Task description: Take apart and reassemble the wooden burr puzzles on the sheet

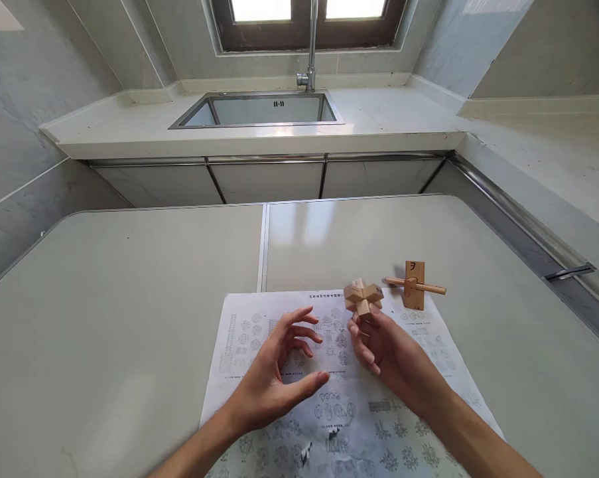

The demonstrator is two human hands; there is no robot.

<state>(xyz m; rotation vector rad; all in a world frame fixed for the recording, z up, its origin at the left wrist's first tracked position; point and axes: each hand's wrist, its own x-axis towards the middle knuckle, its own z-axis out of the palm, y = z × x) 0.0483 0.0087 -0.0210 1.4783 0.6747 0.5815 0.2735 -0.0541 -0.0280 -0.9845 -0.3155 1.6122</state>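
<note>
My right hand (386,352) holds a wooden interlocking puzzle (363,297) by its lower end, between thumb and fingers, above the top part of a printed sheet (239,338). To its left, my left hand (284,372) is over the sheet with its fingers curved and spread apart, touching no object. Behind and right of the puzzle lies another wooden piece, a flat plate (414,299) with a round stick (433,289) across it, near the sheet's upper right edge. Line drawings of puzzle shapes cover the sheet, which has small torn spots near the bottom.
The pale table (130,299) has a seam (263,245) running away from me. Beyond it stands a white counter (389,113) with a sink (259,125) and a faucet (306,78) under a window. A lower ledge with a metal edge borders the right side.
</note>
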